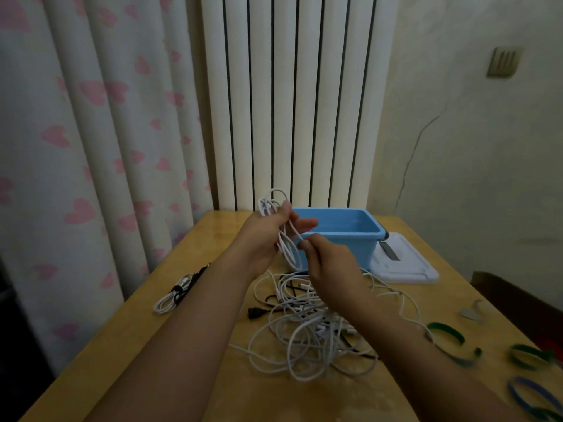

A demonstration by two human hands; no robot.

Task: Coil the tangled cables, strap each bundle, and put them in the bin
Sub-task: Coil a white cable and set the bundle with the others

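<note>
Cables [307, 324]: most lying tangled on desk [122, 345]. Left hand [268, 236] fingers gripping half-wound white coil [285, 239]; right hand [329, 266] pinching strand, feeding loops. One strapped bundle [173, 296] waiting left. Bin [341, 239] looking empty. Straps [451, 339] lying unused right.

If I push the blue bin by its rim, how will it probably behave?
The blue bin looks like empty thin plastic, so it is probably light and would slide on the smooth table. Being low and wide, it seems unlikely to tip.
</note>
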